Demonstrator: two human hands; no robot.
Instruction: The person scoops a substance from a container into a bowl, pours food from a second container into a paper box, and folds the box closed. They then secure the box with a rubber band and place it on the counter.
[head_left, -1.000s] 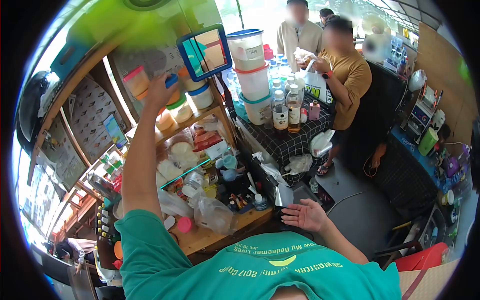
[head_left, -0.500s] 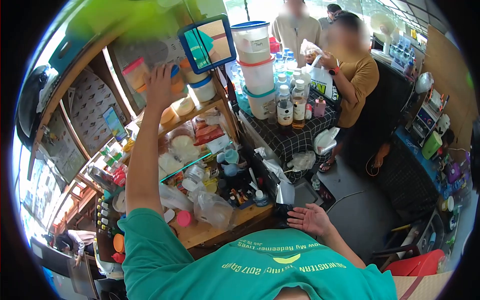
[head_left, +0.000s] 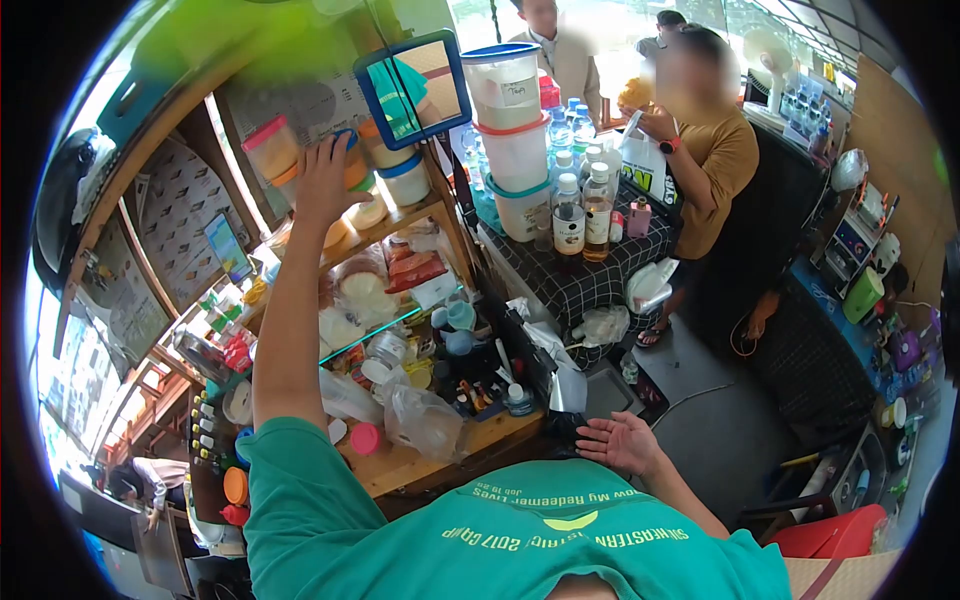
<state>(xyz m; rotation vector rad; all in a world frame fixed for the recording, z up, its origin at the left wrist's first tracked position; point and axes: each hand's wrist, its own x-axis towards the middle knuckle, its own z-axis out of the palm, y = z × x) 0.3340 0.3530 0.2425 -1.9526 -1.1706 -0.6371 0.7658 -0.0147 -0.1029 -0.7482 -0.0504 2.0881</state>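
Note:
My left hand (head_left: 322,185) is raised to the upper shelf, its fingers spread against a blue-lidded tub (head_left: 350,158) among stacked containers. Whether the fingers grip that tub is hard to make out. A pink-lidded container (head_left: 270,148) stands just left of the hand, and a white tub with a blue lid (head_left: 405,180) to its right. Low in front of my green shirt, my right hand (head_left: 618,443) lies palm up with its fingers apart, holding nothing, near the end of the wooden counter (head_left: 500,432).
A checkered table (head_left: 560,290) holds tall stacked tubs (head_left: 520,150) and bottles (head_left: 597,215). Beyond it a person in a brown shirt (head_left: 725,150) holds a white bag (head_left: 640,165). Plastic bags (head_left: 420,420) and jars crowd the counter. A red chair (head_left: 835,530) stands at lower right.
My left hand has shifted slightly right, its thumb now spread outward. The background person in a light jacket has moved left, and a yellowish item shows by the brown-shirted person's hand.

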